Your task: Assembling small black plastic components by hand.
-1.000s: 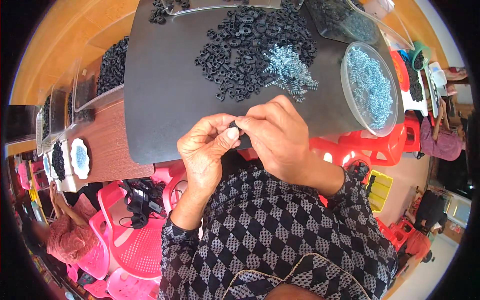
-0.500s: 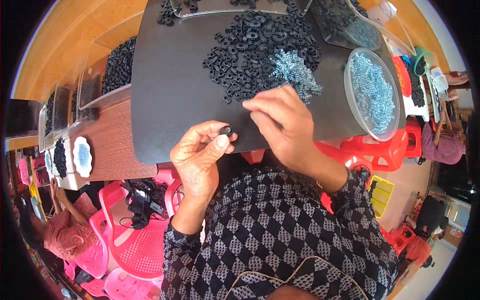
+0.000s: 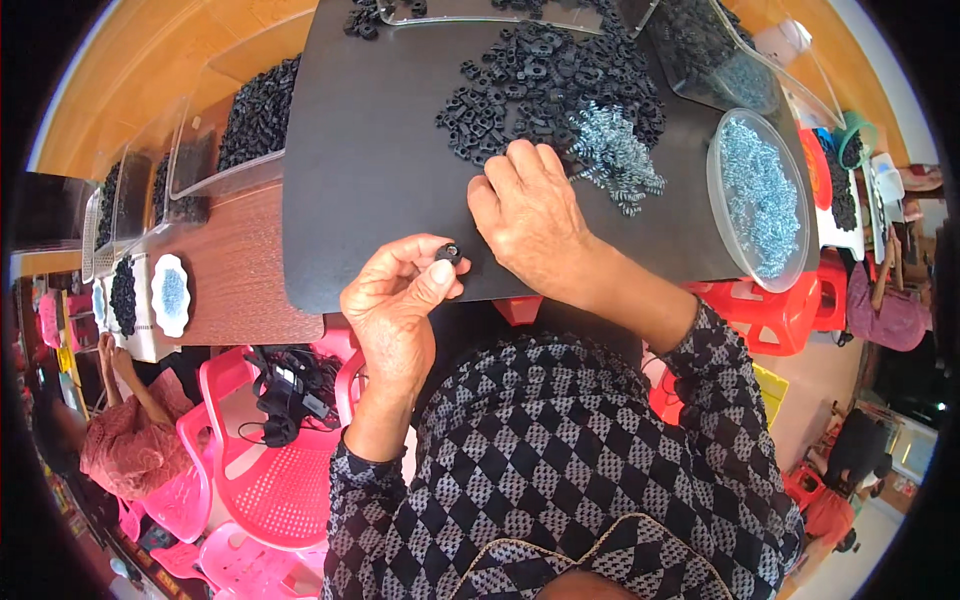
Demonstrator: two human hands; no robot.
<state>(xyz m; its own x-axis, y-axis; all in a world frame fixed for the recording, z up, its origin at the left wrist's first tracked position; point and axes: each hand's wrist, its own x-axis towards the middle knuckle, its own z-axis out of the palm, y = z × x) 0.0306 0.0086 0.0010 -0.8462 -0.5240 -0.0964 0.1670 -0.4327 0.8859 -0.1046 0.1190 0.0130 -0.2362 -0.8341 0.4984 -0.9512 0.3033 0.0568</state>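
Between the thumb and fingers of my left hand (image 3: 392, 310) is a small black plastic cord lock part (image 3: 450, 253), its round opening facing up. My right hand (image 3: 535, 215) hangs over the table at the near edge of the heap, back up and fingers curled inward; whatever its fingertips hold is hidden. Beyond it spreads a loose heap of black cord lock parts (image 3: 550, 80). A pile of small silvery-blue coil springs (image 3: 613, 150) lies against the heap's right side.
The dark tabletop (image 3: 350, 170) carries a round clear tub of springs (image 3: 713, 200) at right and clear bins at the back. Left, a bin of black parts (image 3: 258, 115) stands on a brown table (image 3: 240, 260). Pink chairs (image 3: 275, 490) and red stools (image 3: 765, 315) flank me; other people sit nearby.
My right hand has shifted toward the heap and curled its previously extended fingers. The left hand keeps the cord lock part nearly in place. The whole view has shifted slightly.
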